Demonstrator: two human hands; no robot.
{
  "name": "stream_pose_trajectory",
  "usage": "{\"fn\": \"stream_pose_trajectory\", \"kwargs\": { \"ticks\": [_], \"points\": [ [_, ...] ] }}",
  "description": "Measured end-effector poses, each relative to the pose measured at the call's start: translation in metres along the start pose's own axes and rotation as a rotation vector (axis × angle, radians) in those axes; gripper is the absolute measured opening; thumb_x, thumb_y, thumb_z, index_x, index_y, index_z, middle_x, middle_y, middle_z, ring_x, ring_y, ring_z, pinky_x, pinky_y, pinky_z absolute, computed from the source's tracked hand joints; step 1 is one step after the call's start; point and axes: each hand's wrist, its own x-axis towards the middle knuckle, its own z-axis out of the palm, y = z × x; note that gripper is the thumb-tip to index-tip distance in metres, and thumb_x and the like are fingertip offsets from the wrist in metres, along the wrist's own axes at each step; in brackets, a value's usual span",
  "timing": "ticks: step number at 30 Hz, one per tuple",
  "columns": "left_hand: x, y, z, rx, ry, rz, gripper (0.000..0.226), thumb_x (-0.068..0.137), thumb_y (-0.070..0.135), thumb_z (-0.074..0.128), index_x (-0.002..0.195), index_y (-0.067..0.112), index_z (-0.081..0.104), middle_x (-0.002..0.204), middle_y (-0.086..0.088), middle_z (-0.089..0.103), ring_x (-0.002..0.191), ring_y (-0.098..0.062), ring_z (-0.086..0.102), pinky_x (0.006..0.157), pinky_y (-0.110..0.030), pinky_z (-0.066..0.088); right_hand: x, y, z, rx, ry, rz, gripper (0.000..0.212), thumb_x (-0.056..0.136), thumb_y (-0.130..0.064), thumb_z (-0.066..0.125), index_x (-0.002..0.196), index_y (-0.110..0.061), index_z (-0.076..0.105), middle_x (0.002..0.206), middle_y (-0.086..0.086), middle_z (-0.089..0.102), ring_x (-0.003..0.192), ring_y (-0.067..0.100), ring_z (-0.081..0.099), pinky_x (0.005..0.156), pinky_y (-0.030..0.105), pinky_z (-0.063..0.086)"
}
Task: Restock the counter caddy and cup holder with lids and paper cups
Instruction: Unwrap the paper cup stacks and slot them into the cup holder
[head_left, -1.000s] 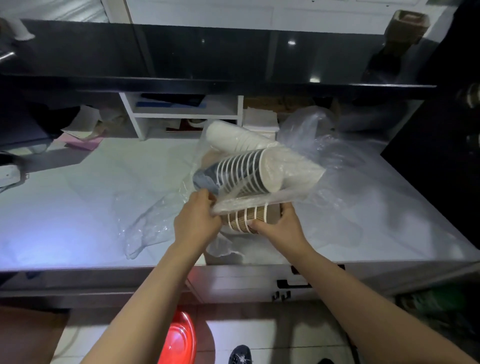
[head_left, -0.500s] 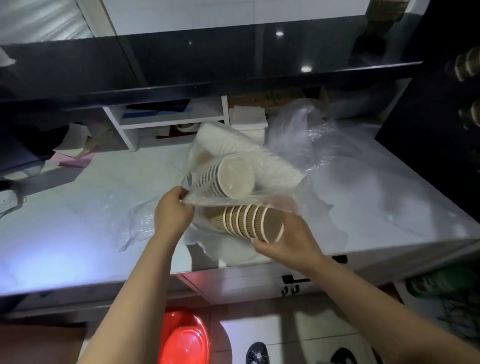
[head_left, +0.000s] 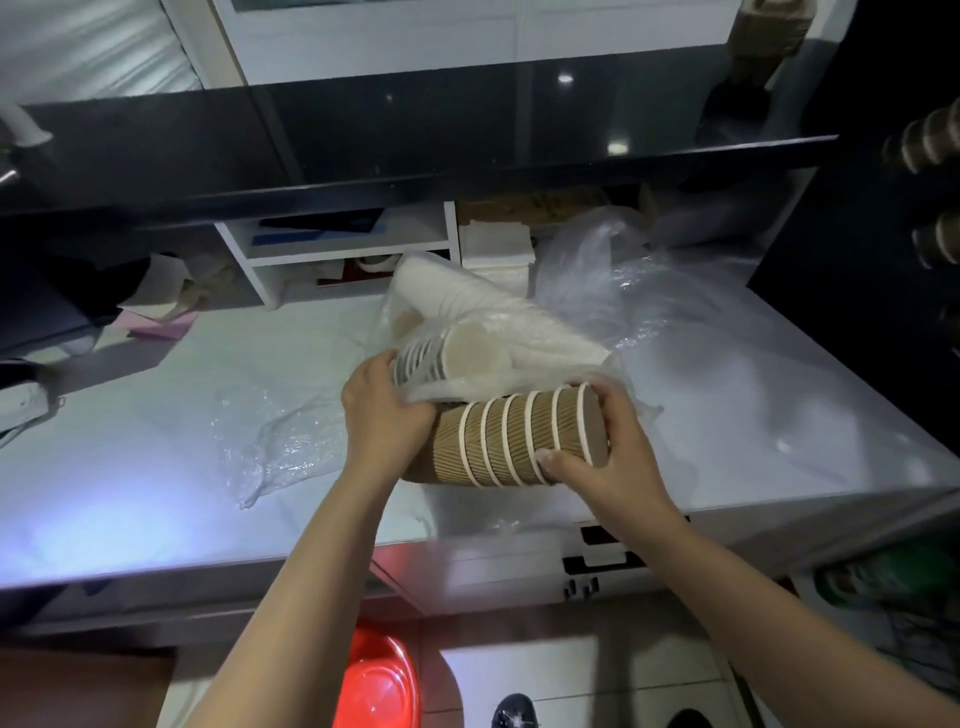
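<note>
My right hand (head_left: 618, 457) grips a nested stack of brown ribbed paper cups (head_left: 514, 441) lying sideways over the bench (head_left: 156, 467). My left hand (head_left: 382, 410) clutches the clear plastic bag (head_left: 623, 332) holding more cups (head_left: 462, 358); no writing is legible.

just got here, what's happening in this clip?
A person stands at a white counter unpacking paper cups from a clear plastic bag. The right hand grips the end of a nested stack of brown ribbed cups, lying sideways and mostly out of the bag. The left hand holds the bag's edge at the other end of the stack. Two more stacks, one dark-banded and one white, lie inside the bag. Nothing has reached a holder yet.
</note>
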Motion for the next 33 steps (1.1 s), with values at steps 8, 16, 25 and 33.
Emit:
{"fn": "stream_pose_trajectory", "kwargs": {
  "ticks": [8,16,25,33],
  "points": [
    [0.005,0.065,-0.037,-0.46,-0.146,-0.05,0.059,0.091,0.038,0.059,0.145,0.037,0.034,0.151,0.005,0.036,0.132,-0.018,0.039,0.096,-0.034,0.035,0.008,-0.04,-0.032,0.305,0.143,-0.075,0.059,0.059,-0.043,0.069,0.113,-0.032,0.05,0.112,-0.001,0.06,0.1,0.015,0.063,0.071,0.027,0.057],
    [0.007,0.133,0.003,-0.699,-0.199,-0.045,0.063,0.083,0.055,0.064,0.138,0.03,0.045,0.131,-0.003,0.052,0.115,-0.022,0.055,0.099,-0.04,0.049,0.033,-0.058,-0.077,0.585,0.342,0.034,0.049,0.084,-0.022,0.068,0.128,-0.02,0.047,0.119,0.002,0.06,0.106,0.017,0.063,0.081,0.029,0.057],
    [-0.029,0.212,0.125,-0.972,-0.462,-0.184,0.086,0.07,0.054,0.071,0.142,0.021,0.039,0.126,-0.008,0.062,0.103,-0.027,0.068,0.094,-0.046,0.053,0.031,-0.023,-0.169,0.614,0.51,0.096,0.048,0.082,-0.028,0.07,0.123,-0.033,0.044,0.118,-0.007,0.059,0.107,0.011,0.061,0.094,0.036,0.054],
    [-0.076,0.298,0.215,-1.101,-0.677,-0.225,0.061,0.072,0.046,0.068,0.127,0.023,0.053,0.115,-0.009,0.069,0.098,-0.024,0.07,0.078,-0.043,0.058,0.028,0.009,-0.272,0.456,0.572,0.058,0.041,0.083,-0.051,0.065,0.113,-0.025,0.054,0.11,-0.003,0.065,0.098,0.008,0.066,0.077,0.025,0.053]
  ]
}}
